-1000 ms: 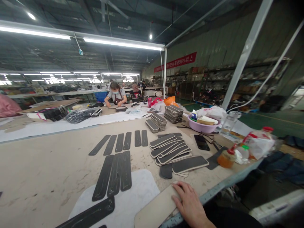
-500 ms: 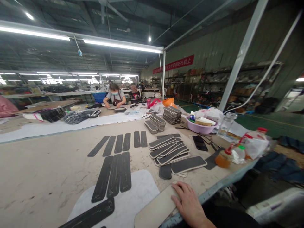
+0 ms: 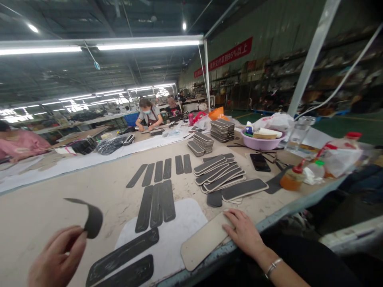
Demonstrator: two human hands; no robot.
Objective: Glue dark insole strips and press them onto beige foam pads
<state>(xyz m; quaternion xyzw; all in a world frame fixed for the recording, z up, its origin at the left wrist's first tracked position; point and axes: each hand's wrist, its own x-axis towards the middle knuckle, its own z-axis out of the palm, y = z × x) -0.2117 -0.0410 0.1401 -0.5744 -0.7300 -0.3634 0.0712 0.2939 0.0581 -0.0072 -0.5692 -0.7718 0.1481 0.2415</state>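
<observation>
My left hand (image 3: 61,253) is closed in a pinch on one end of a thin dark grey strip (image 3: 94,219), which curls up above the table. With its fingers stretched out, my right hand (image 3: 243,231) lies on the end of a beige rounded panel (image 3: 202,241) at the table's front edge. Dark strips with shiny smears, such as one lower strip (image 3: 125,253), lie left of the panel, some on a white sheet (image 3: 188,211). Beyond my right hand is a loose pile of dark, pale-edged panels (image 3: 221,175).
Neat stacks of panels (image 3: 202,143) stand farther back. To the right are a phone (image 3: 260,162), a purple basin (image 3: 263,142), a bottle of amber liquid (image 3: 291,180) and plastic bags. A co-worker (image 3: 149,115) works across the table; another person in pink (image 3: 25,141) is at left.
My left hand has come into view at lower left with the curled dark strip. My right hand stays on the beige panel. The whole view has shifted and tilted.
</observation>
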